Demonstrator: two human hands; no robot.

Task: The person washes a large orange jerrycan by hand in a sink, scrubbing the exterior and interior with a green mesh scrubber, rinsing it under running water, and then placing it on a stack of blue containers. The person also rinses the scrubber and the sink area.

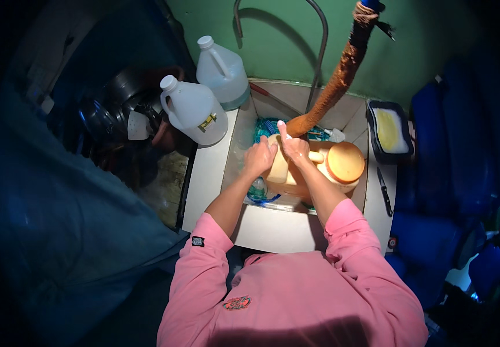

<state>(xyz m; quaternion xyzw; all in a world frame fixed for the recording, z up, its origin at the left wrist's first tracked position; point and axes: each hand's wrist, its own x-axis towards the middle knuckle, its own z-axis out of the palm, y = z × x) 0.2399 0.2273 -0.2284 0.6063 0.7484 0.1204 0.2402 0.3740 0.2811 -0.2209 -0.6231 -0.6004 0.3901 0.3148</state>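
A cream-coloured plastic jug (278, 168) with a round orange-tan lid (345, 162) and a side handle (316, 157) lies on its side in a tiled sink (238, 144). My left hand (260, 158) is closed at the jug's left end, its fingers curled against it. Beside it, my right hand (294, 148) is wet with white suds and rests over the jug, thumb pointing away from me and fingers curled. What its fingers hold, if anything, is hidden. Teal and blue netting or dishes (264, 128) show partly beneath the jug.
A brown wrapped pipe (337, 81) slants down close to my right hand. Two translucent gallon jugs (195, 113) stand on the left ledge. At right are a black tub with yellow contents (390, 130) and a black-handled knife (385, 194). Dark pots (122, 87) sit far left.
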